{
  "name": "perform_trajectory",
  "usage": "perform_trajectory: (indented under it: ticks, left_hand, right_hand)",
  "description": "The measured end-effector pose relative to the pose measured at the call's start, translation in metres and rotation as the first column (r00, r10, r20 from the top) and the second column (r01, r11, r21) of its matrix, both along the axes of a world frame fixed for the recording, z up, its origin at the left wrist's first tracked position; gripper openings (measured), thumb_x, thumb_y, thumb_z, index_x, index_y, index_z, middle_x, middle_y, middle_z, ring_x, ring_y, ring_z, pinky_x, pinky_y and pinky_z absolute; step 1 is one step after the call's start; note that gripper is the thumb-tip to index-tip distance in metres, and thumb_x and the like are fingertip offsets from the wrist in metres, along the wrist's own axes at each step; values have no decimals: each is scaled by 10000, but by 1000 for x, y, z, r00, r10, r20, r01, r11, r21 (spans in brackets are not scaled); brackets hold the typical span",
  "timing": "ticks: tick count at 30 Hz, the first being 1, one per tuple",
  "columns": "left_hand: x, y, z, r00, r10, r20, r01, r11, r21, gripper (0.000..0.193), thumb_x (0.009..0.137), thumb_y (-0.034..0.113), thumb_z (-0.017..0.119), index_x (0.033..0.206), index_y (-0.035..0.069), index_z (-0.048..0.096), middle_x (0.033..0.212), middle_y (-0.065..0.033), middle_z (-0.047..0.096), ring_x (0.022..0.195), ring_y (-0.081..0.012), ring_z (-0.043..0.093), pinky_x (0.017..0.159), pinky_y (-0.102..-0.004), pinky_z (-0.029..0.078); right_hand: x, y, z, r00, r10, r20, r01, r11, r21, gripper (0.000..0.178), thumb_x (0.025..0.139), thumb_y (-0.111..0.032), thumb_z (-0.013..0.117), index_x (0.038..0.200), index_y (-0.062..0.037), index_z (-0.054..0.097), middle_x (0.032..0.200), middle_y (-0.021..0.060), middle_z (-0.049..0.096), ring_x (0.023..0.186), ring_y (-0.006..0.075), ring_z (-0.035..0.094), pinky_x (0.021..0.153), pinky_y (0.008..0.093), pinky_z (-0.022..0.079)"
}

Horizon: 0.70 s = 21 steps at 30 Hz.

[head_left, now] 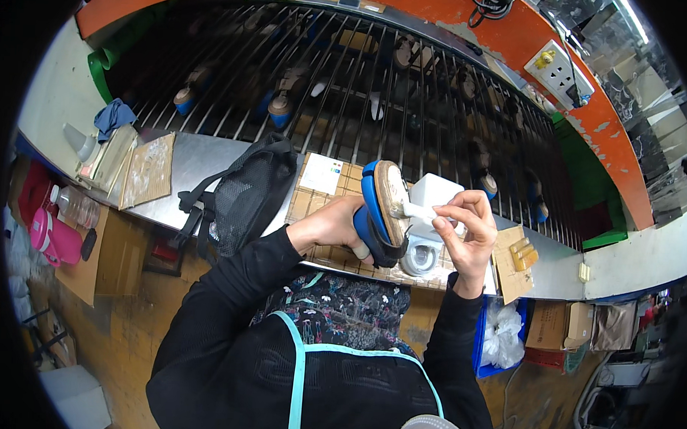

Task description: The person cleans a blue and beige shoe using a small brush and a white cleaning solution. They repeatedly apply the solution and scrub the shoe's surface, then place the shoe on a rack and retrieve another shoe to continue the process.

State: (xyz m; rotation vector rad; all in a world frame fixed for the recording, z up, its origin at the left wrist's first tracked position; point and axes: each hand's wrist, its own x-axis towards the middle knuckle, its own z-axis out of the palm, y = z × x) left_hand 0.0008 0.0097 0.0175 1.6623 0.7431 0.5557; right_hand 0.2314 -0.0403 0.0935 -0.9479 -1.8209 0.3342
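My left hand (334, 228) is wrapped round a blue shoe (371, 194), held tilted with its tan underside (394, 197) turned to the right. In my right hand (470, 232), pinched between thumb and fingers, is a small white brush (418, 211). Its tip meets the shoe's underside near the middle. Just behind the brush stands a white box-shaped container (437, 189), partly covered by my fingers. A clear round jar (421, 256) sits below it, close to the shoe's lower end.
Beyond the ledge runs a rack of metal bars (340, 86) carrying several blue shoes. A black mesh bag (255, 192) lies left of my hands, beside a white card (321, 174). Cardboard with yellow blocks (524, 254) lies right. Below hangs a blue crate (497, 367) of plastic bags.
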Motion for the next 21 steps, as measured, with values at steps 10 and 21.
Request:
perform_trajectory:
  ticks: [10,21]
  left_hand:
    - [6,-19,-7,977,-166,132,208,873,-442,795,452,-17,886,1183,-49,574,1087,-171,671,994,-264,654,905,-340,511]
    - [12,-27,-24,936,-258,241,353,688,-635,732,488,-11,884,1162,-36,600,1094,-169,670,986,-266,656,905,-341,510]
  right_hand:
    - [5,-10,-21,999,-23,-22,22,998,-59,168,737,-50,781,898,-30,739,869,40,551,685,101,508,596,234,417]
    - [20,-19,-43,999,-1,-38,-4,993,-118,191,727,-28,785,913,-25,742,920,50,548,707,106,550,588,218,440]
